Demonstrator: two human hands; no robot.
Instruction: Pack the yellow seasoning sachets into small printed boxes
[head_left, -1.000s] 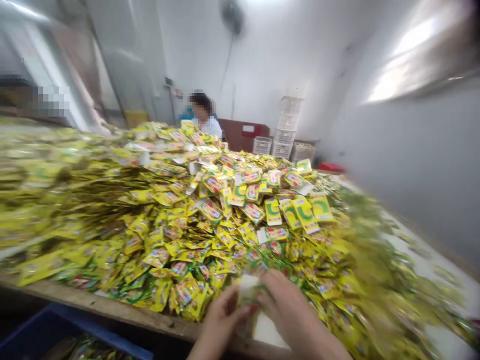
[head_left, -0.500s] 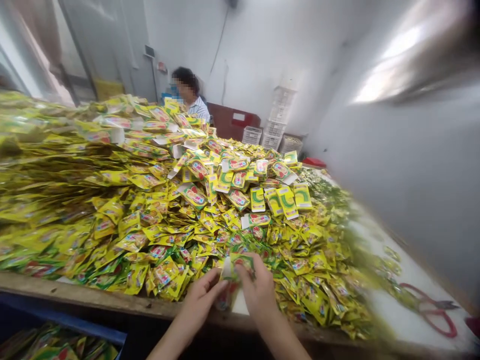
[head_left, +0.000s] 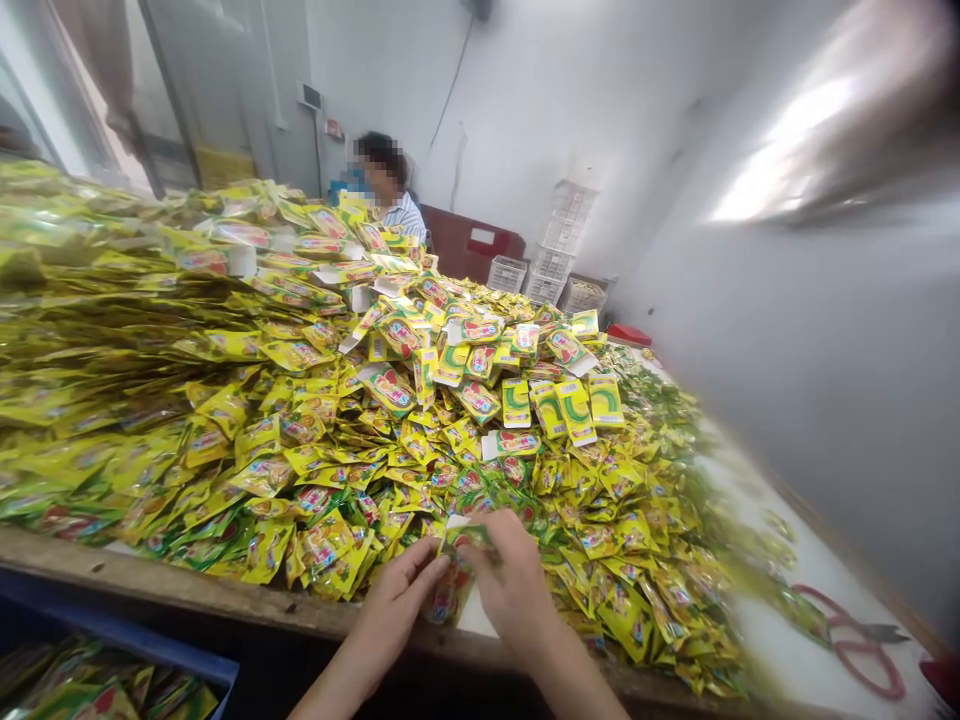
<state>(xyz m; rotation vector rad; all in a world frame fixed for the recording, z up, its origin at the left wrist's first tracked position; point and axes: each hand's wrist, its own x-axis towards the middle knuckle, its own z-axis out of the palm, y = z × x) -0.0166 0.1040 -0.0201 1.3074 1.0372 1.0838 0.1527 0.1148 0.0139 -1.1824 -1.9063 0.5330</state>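
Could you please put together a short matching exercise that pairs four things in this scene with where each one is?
Things
1. scissors
2. blue bin
3. white crates
4. held sachets

Places
A. stacked by the far wall
B. between the left hand and the right hand
C. below the table edge, at lower left
D. lying on the table's bare white top, at the right

Pairs: 1-D, 2-C, 3-A, 4-B
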